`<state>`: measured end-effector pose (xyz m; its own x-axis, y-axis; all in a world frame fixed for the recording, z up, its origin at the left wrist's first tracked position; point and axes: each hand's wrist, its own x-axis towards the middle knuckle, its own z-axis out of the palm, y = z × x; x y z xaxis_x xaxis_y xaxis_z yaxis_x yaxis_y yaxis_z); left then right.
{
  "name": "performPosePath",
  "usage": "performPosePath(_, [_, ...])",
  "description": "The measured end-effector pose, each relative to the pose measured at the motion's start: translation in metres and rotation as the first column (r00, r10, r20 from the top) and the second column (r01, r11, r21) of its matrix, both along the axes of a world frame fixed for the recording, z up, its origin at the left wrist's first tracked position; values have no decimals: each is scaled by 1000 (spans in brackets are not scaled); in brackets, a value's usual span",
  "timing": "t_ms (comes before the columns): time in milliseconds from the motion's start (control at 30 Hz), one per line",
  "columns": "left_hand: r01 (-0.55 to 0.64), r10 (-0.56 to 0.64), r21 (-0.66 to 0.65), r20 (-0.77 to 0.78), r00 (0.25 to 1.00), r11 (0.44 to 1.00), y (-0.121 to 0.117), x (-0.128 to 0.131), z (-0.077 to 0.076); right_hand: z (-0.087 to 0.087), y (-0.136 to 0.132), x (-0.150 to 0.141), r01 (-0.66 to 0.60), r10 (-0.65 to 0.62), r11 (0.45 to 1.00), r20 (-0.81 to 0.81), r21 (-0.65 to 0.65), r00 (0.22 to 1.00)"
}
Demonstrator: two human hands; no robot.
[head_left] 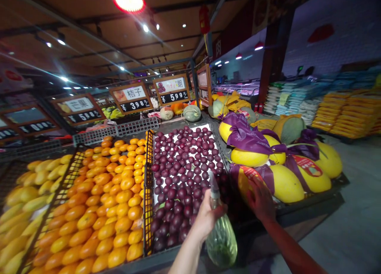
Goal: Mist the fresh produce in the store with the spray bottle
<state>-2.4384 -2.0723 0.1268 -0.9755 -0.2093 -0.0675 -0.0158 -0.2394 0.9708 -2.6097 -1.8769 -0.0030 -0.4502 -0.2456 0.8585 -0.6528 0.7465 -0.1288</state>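
Two bare hands over a fruit bench point(315, 204): left hand point(208, 222), fingers point(212, 214) clamped around the gathered neck of a clear plastic bag point(222, 242), bag hanging at the near edge of a crate of passion fruit point(178, 194); right hand point(262, 198), fingers point(257, 190) spread apart, right at a wrapped yellow fruit point(248, 182) with a red label. Beyond, more big yellow fruit in purple wrapping, heaped tangerines point(107, 202), yellow mangoes point(29, 202) and hanging price signs point(131, 97). Risk of a rolling fruit from any hard push against the rounded heap; risk of a swinging bag catching the passion fruit. Bag contents only a green blur; right fingertip contact unclear; lower front of the bench cut off by the frame.
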Motion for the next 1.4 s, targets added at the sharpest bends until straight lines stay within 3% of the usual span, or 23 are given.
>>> performPosePath(133, [92, -92, 16, -2, 996, 996, 22, -21, 13, 1, 0, 1, -2, 2, 1000, 5, 4, 1000])
performPosePath(233, [57, -57, 38, 14, 998, 998, 16, -25, 17, 2, 0, 1, -6, 6, 1000, 4, 1, 1000])
performPosePath(333, [-54, 55, 73, -13, 998, 996, -12, -17, 16, 1, 0, 1, -17, 17, 1000, -4, -6, 1000])
performPosePath(400, [-215, 217, 113, 0, 976, 970, -41, -6, 16, 1, 0, 0, -25, 25, 1000, -9, -12, 1000])
performPosePath(533, [-545, 535, 129, 102, 838, 828, -105, 22, 14, 1, 0, -1, -40, 39, 999, -17, -27, 999])
performPosePath(633, [-635, 630, 68, 86, 772, 769, -139, 37, 15, 0, 0, -1, -40, 39, 999, -6, -27, 999])
performPosePath(733, [-652, 647, 60, 81, 758, 756, -151, 36, 18, 1, 0, -1, -26, 25, 999, -7, -23, 1000])
performPosePath(867, [-529, 523, 65, 92, 848, 846, -132, 5, 23, 3, 0, -1, -9, 9, 1000, -24, -15, 1000])
performPosePath(967, [-366, 364, 17, 67, 929, 930, -99, -31, 25, 2, -1, -1, 4, -5, 1000, -14, -14, 1000])
performPosePath(1067, [-200, 200, -5, 34, 979, 980, -62, -66, 28, 2, -1, -1, 16, -16, 1000, 6, -20, 1000])
performPosePath(1267, [38, -37, -44, 30, 999, 998, -6, -116, 38, 6, -3, 2, 16, -14, 999, 42, -41, 999])
performPosePath(1400, [53, -53, -47, -2, 999, 997, -2, -132, 42, 5, -3, 1, 5, -2, 999, 57, -54, 998])
